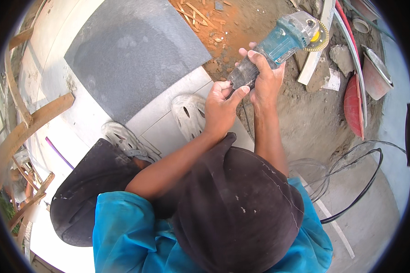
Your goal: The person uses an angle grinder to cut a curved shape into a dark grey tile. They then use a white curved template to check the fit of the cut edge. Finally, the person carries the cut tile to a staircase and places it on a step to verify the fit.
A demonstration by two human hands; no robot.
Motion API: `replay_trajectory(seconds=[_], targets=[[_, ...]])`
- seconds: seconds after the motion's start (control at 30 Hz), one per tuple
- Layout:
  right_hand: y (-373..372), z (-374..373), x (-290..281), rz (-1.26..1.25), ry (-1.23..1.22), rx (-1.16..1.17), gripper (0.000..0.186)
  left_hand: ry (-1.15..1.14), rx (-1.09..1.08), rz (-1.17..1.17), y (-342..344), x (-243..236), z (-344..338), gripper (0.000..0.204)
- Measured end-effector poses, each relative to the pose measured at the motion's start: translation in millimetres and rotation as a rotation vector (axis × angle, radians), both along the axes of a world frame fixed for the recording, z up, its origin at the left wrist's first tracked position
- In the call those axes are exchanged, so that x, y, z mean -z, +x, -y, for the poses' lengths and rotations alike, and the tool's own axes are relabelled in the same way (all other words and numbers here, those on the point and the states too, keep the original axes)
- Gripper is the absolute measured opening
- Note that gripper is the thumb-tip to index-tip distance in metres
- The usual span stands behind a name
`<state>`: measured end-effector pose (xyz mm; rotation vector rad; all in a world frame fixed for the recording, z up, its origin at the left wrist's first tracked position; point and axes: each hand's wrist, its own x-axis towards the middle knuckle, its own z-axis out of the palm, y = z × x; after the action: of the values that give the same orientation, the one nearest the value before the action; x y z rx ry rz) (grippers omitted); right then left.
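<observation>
Dusty ground and pale tiles lay beneath a crouching person. Right hand (265, 75) clamped the grinder (278, 45), disc beyond its fingertips; left hand (221, 107) pinched its tail end. Apparently readying it; cutting needs steady grip.

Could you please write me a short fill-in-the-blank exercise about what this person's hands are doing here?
1. Both hands hold an angle ____ with a teal body.
2. The right hand wraps the tool's dark ____ end.
3. The left hand touches that end from ____.
4. A large dark grey ____ lies beside the sandals.

Missing words: grinder; rear; below; tile
</observation>
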<state>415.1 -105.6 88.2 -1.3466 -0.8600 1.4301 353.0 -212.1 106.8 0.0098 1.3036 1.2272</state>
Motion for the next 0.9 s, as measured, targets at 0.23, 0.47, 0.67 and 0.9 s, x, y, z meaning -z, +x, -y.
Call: replay_trajectory(seconds=[0.23, 0.47, 0.67, 0.9], targets=[[0, -10, 1, 0.236, -0.072, -0.096, 0.051, -0.141, 0.238, -0.095, -7, 15, -4, 0.052], [23, 6, 2, 0.774, -0.009, -0.485, 0.072, -0.021, 0.437, -0.353, -91, 30, -31, 0.077], [-4, 33, -16, 0.838, -0.173, -0.825, 0.078, 0.012, 0.209, -0.323, -83, 27, -33, 0.071], [-7, 50, -1, 0.849, -0.070, -0.879, 0.060, -0.026, 0.196, -0.323, -86, 41, -28, 0.049]])
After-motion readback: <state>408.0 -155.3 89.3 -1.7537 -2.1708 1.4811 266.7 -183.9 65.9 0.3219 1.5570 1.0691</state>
